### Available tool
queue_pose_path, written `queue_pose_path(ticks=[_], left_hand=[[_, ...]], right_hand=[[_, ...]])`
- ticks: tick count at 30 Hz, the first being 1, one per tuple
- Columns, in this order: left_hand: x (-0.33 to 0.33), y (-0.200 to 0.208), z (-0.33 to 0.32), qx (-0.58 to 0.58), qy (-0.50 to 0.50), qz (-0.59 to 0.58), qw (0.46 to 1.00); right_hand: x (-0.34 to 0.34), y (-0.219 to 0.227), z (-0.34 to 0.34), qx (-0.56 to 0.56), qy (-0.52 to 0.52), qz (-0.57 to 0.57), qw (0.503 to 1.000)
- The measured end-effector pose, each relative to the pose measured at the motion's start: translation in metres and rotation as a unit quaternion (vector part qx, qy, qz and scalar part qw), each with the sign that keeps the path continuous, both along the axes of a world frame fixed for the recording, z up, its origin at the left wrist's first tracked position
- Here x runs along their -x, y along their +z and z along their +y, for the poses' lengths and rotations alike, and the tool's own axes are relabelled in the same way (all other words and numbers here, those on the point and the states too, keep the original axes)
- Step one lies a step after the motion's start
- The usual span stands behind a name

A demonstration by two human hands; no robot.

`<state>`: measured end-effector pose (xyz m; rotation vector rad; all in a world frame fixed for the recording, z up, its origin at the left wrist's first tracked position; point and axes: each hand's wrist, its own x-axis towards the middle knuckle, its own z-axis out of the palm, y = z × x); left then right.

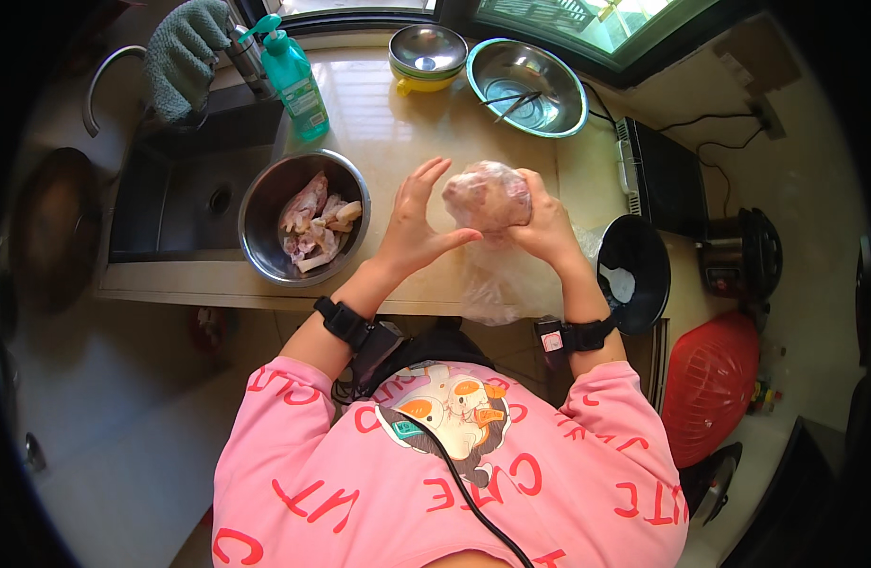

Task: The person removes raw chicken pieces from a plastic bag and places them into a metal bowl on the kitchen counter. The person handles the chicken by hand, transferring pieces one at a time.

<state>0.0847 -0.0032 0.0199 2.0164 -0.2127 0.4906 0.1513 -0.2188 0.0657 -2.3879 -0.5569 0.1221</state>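
Glossy, pale bench (388, 180) by a window (587, 28). Over it, right hand (547, 222) clamped round a lumpy bundle of raw meat (485, 194) in thin, crinkled clear plastic (504, 284), with loose folds below; left hand (415, 213) spread and curved just beside the bundle, contact impossible to tell. Leftward, smooth round steel bowl (256, 199) of knobbly, pale-pink meat pieces (317, 225), near a rectangular sink (166, 213). Rightward, round black basin (651, 260); beyond, stacked bowls (428, 52) and a wide metal basin (559, 76).
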Motion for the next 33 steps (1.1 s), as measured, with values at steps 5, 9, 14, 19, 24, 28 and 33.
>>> queue_pose_path(ticks=[5,9,14,19,24,28,33], left_hand=[[-0.016,0.002,0.001,-0.036,-0.155,0.048,0.986],[-0.012,0.015,0.007,-0.017,-0.17,0.065,0.983],[0.012,0.05,0.006,-0.021,-0.002,-0.265,0.964],[0.019,0.066,0.004,-0.037,0.028,-0.384,0.922],[0.021,0.061,0.005,-0.033,0.014,-0.353,0.935],[0.023,0.046,0.006,-0.075,-0.052,-0.26,0.961],[0.012,0.01,-0.001,-0.192,-0.121,-0.041,0.973]], right_hand=[[0.024,-0.006,0.025,0.037,0.085,-0.076,0.993],[0.033,-0.015,0.025,0.013,0.085,-0.123,0.989],[0.041,-0.02,0.023,0.011,0.094,-0.154,0.984],[0.047,-0.025,0.023,0.014,0.121,-0.192,0.974],[0.047,-0.028,0.021,0.017,0.125,-0.203,0.971],[0.046,-0.033,0.023,0.017,0.122,-0.193,0.973],[0.046,-0.045,0.026,0.05,0.101,-0.161,0.98]])
